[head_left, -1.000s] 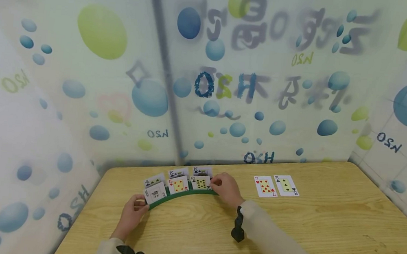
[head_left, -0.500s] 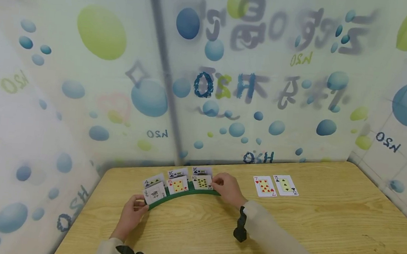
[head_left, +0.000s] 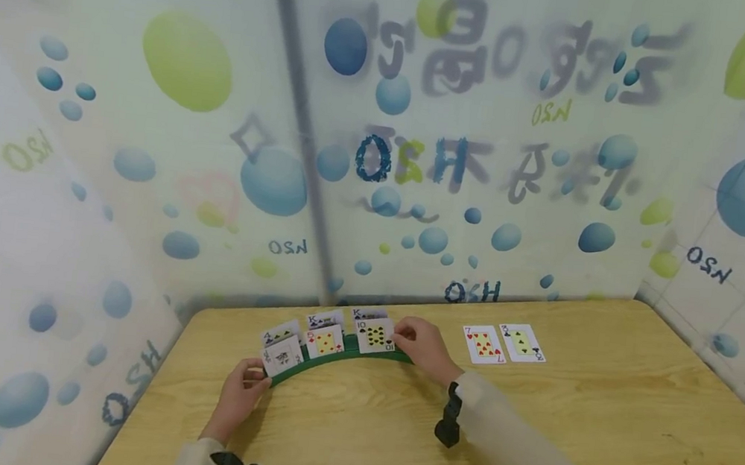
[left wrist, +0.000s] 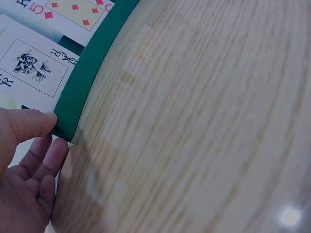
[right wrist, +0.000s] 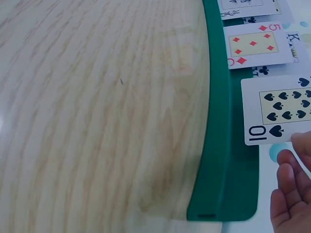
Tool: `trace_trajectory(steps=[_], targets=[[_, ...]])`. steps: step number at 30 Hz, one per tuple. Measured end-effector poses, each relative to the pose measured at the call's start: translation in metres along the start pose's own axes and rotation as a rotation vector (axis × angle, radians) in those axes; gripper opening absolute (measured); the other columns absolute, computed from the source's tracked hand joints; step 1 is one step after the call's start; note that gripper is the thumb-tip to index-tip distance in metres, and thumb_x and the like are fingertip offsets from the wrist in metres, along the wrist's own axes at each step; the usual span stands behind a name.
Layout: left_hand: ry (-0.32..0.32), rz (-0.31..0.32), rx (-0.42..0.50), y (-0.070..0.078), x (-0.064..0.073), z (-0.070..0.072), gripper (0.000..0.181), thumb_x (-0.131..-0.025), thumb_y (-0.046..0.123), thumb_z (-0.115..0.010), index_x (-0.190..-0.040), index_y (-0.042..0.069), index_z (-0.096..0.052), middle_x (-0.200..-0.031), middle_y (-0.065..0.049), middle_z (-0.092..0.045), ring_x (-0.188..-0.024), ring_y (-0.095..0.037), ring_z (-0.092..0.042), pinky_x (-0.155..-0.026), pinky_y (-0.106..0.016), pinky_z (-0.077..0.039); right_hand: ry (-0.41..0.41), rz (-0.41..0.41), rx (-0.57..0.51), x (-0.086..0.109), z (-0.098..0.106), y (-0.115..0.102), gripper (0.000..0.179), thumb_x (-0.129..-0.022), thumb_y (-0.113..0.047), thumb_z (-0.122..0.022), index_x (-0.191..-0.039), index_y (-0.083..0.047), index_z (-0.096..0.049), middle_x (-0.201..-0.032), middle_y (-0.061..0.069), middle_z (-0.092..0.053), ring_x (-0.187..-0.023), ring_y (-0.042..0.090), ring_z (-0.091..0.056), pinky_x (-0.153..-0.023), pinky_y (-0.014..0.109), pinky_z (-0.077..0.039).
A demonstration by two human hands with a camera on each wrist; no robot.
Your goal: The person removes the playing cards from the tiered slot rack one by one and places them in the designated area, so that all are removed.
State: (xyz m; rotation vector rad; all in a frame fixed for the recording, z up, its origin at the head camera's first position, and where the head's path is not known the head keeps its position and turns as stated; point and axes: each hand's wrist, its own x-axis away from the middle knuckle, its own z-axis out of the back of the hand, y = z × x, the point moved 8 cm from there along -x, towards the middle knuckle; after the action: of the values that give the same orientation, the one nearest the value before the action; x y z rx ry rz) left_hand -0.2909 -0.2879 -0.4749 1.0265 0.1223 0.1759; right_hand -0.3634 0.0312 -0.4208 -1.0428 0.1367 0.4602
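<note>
A curved green card holder (head_left: 350, 345) stands on the table with two rows of playing cards. Its left end is gripped by my left hand (head_left: 239, 397), thumb on top beside the joker (left wrist: 34, 68). My right hand (head_left: 429, 348) pinches the ten of spades (head_left: 374, 335) by its right edge. In the right wrist view that card (right wrist: 277, 109) overlaps the holder's inner side; whether its lower edge sits in the slot I cannot tell. The five of diamonds (head_left: 324, 342) stands between joker and ten. Behind are a four (head_left: 280, 332) and two kings (head_left: 325, 318), partly covered.
A seven of hearts (head_left: 485, 344) and a three of clubs (head_left: 522, 343) lie face up to the right of my right hand. The wooden table (head_left: 529, 427) meets a bubble-patterned curtain (head_left: 518, 261) at the back and sides.
My right hand has moved slightly right with the ten of spades, widening its gap from the five of diamonds. The left hand stays at the holder's left end.
</note>
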Motion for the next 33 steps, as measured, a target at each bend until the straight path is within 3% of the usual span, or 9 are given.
trace_trajectory(steps=[12, 21, 33], targets=[[-0.004, -0.002, -0.01, -0.002, 0.003, 0.002, 0.029, -0.09, 0.001, -0.052, -0.116, -0.007, -0.043, -0.106, -0.025, -0.052, -0.095, -0.034, -0.052, -0.073, -0.037, -0.044, 0.002, -0.04, -0.017, 0.008, 0.032, 0.013, 0.006, -0.088, -0.012, -0.061, -0.09, -0.007, -0.063, -0.083, 0.0, -0.06, -0.073, 0.013, -0.055, -0.066, 0.03, -0.046], [0.006, -0.019, -0.01, -0.002, 0.001, 0.003, 0.029, -0.089, 0.0, -0.053, -0.115, -0.007, -0.044, -0.103, -0.024, -0.053, -0.094, -0.033, -0.053, -0.076, -0.038, -0.044, 0.052, -0.07, 0.05, 0.013, 0.07, 0.02, 0.009, -0.088, -0.011, -0.061, -0.092, -0.003, -0.063, -0.085, 0.004, -0.061, -0.076, 0.018, -0.056, -0.068, 0.034, -0.046], [0.002, -0.04, 0.001, 0.001, 0.0, -0.001, 0.031, -0.089, 0.001, -0.055, -0.116, -0.008, -0.043, -0.102, -0.024, -0.054, -0.091, -0.031, -0.054, -0.072, -0.035, -0.045, 0.111, -0.14, 0.141, 0.027, 0.127, 0.049, 0.015, -0.089, -0.013, -0.058, -0.094, 0.001, -0.063, -0.084, 0.008, -0.062, -0.076, 0.022, -0.058, -0.065, 0.033, -0.046]])
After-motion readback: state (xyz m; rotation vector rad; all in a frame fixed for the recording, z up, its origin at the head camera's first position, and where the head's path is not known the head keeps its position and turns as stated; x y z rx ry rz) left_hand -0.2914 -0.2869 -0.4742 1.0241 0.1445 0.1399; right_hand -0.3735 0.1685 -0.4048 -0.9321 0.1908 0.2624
